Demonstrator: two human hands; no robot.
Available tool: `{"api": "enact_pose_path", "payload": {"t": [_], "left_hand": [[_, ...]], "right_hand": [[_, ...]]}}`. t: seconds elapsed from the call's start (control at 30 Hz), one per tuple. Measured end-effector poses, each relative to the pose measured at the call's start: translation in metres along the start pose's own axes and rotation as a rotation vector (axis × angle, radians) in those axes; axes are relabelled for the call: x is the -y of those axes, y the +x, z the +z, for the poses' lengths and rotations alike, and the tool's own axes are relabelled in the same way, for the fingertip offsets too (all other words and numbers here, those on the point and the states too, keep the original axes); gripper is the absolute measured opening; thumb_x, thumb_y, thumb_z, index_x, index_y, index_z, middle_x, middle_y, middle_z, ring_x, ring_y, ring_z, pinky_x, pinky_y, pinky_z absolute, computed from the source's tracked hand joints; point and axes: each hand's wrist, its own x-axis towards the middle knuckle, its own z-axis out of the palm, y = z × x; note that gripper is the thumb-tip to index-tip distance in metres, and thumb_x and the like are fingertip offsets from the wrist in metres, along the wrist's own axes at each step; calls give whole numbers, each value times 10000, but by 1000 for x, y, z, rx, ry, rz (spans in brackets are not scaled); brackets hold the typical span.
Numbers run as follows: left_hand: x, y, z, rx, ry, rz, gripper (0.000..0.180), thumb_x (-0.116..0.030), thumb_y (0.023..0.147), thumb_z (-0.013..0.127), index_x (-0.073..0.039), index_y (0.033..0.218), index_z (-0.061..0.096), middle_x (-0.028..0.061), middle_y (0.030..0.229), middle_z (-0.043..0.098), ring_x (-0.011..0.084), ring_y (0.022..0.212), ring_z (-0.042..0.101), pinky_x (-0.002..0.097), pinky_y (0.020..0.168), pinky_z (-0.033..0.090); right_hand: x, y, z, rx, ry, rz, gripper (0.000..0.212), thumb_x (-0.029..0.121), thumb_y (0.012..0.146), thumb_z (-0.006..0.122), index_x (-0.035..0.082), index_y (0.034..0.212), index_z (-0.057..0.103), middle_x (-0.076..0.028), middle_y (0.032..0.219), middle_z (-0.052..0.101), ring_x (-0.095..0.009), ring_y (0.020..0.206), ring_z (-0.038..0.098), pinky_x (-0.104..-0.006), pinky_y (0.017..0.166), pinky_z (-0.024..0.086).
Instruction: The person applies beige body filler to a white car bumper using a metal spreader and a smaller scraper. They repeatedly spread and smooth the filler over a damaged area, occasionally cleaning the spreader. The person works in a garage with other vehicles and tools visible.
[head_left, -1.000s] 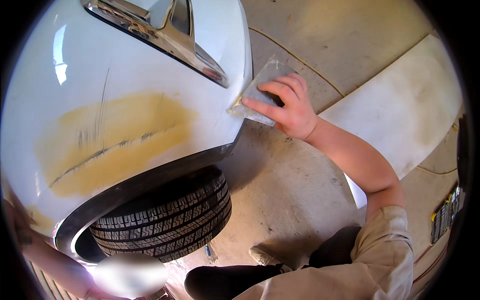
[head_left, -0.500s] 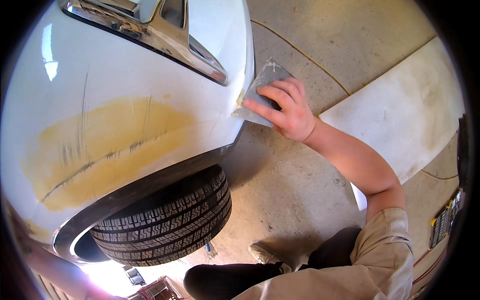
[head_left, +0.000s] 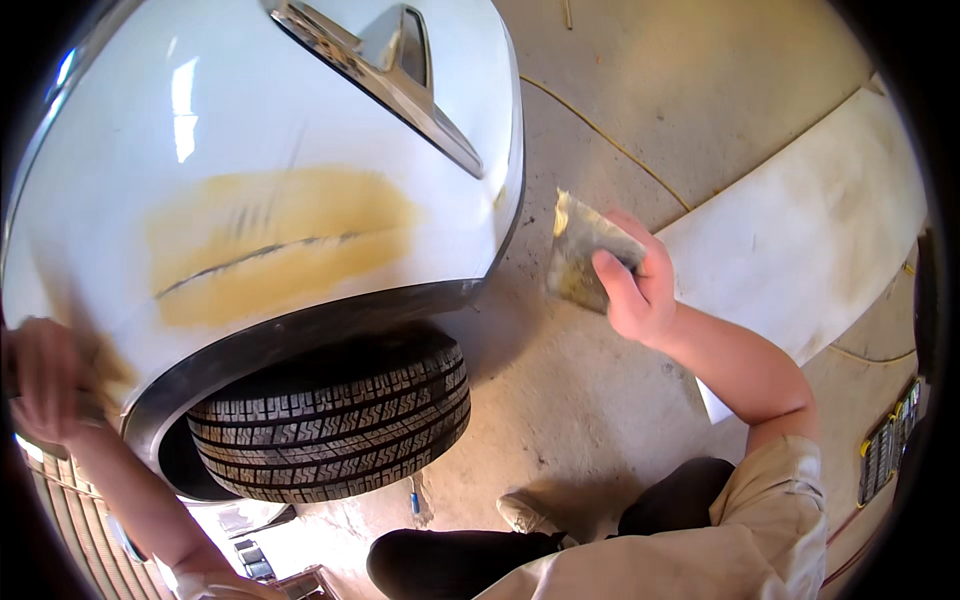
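Two hands show — right hand [head_left: 640,290], centre-right, pinches a sandpaper sheet [head_left: 580,252]; left hand [head_left: 45,380], far left, curled against the white car panel [head_left: 250,150], grip unclear.

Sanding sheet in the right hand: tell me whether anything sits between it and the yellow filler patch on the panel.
Nothing visible does. The right hand holds the sanding sheet off the panel's edge; only bare white panel lies between it and the yellow filler patch.

We wear a short tan sleeve [head_left: 770,500] on the right arm, dark trousers [head_left: 480,560], a worn pale shoe [head_left: 525,510]; both forearms are bare, no gloves.
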Motion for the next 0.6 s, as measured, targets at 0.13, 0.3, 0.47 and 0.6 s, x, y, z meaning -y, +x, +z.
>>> {"api": "enact_pose_path", "payload": {"t": [0.13,0.3,0.47,0.6], "left_hand": [[93,-61,57,-496,343,-187,324,-281,1013,497,35,1036,566,152,716,613,184,472,570,284,379,454],[219,-32,111,-49,290,-534,318,-224,1046,461,-6,846,576,21,650,578,101,503,562,251,462,453],[238,-22,113,-26,250,-523,349,-250,1050,460,-8,812,542,23,624,542,105,501,543,249,463,430],[230,-33,105,-115,313,-363,337,-286,1040,479,11,910,571,47,629,554,118,504,548,246,448,419]], "right_hand": [[38,-12,2,15,165,24,307,84,945,541,-74,1205,581,-102,908,675,-145,730,614,-288,671,489],[99,-12,4,247,36,-151,380,52,919,556,-89,1271,561,-140,903,682,-194,698,656,-296,582,522],[105,-8,5,446,-173,-439,320,34,870,580,-111,1155,592,-197,979,677,-244,648,675,-325,536,561],[93,-16,8,572,-317,-568,373,41,843,620,-35,1208,605,-146,956,683,-219,622,656,-310,518,546]]}}
